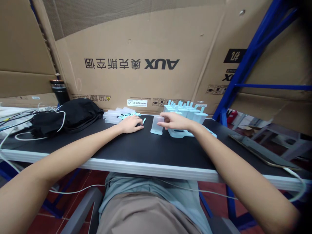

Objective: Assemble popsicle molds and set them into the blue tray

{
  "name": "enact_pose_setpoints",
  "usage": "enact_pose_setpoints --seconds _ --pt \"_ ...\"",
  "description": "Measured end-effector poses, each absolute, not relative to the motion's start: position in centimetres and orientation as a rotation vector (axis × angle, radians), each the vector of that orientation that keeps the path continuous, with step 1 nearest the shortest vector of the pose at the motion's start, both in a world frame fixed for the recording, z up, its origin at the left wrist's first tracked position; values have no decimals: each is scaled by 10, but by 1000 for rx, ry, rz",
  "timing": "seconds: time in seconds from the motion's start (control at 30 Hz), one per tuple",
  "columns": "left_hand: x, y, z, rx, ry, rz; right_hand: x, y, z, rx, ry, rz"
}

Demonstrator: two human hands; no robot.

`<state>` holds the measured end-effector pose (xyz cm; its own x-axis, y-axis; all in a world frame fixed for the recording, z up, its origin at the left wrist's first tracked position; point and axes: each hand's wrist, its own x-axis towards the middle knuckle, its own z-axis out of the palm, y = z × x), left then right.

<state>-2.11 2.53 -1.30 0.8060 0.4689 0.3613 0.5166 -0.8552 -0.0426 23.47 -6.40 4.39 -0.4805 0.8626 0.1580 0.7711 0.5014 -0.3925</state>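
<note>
toward the back edge of the desk (151,152), what has your right hand (173,122) got?

a translucent mould (157,124), pinched between my thumb and fingers. it is close to upright, pale blue rim down, a little in from the back edge.

is it touching the desk?

the rim is right by the surface, but i can't tell whether it rests there.

and the left hand (133,124)?

palm down, over the near side of a heap of light blue sticks (127,115). my fingers bend downward, and i can't tell whether they close on any. one stick shows just past my fingertips.

what else is close?

just left of that heap, toward the back edge, several translucent boxes (112,116) lie together. right of the mould i'm pinching, a pale blue rack (179,133) carries a group of blue-topped moulds (191,113), handles up.

and the corners?

near the back left corner lies a black bag (81,112), with a dark bottle (59,93) behind it and a white cable (63,122) looping across. toward the right end, a flat device (260,151) lies with another cable at its near end. beyond the back edge stands a cardboard sheet (129,81), its black lettering upside down.
</note>
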Motion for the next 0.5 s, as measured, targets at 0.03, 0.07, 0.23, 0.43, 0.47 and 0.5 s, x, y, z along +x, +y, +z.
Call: enact_pose_setpoints --seconds 0.03,0.07,0.23,0.43,0.47,0.5 --pt "-21 24 -12 -2850 -785 -544 235 -64 44 -1359 -2418 390" --pt "-20 24 -12 -2851 -786 -574 236 -63 43 -1352 -2422 396" --pt "-19 27 -16 -2926 -799 -731 242 -57 39 -1334 -2351 316" --pt "-16 26 -18 -3099 -724 -972 245 -53 37 -1375 -2000 343" --pt "-14 24 -18 -3097 -691 -1037 244 -53 37 -1365 -1954 381" --pt "-13 22 -17 -3098 -667 -1108 244 -53 38 -1342 -1914 423"
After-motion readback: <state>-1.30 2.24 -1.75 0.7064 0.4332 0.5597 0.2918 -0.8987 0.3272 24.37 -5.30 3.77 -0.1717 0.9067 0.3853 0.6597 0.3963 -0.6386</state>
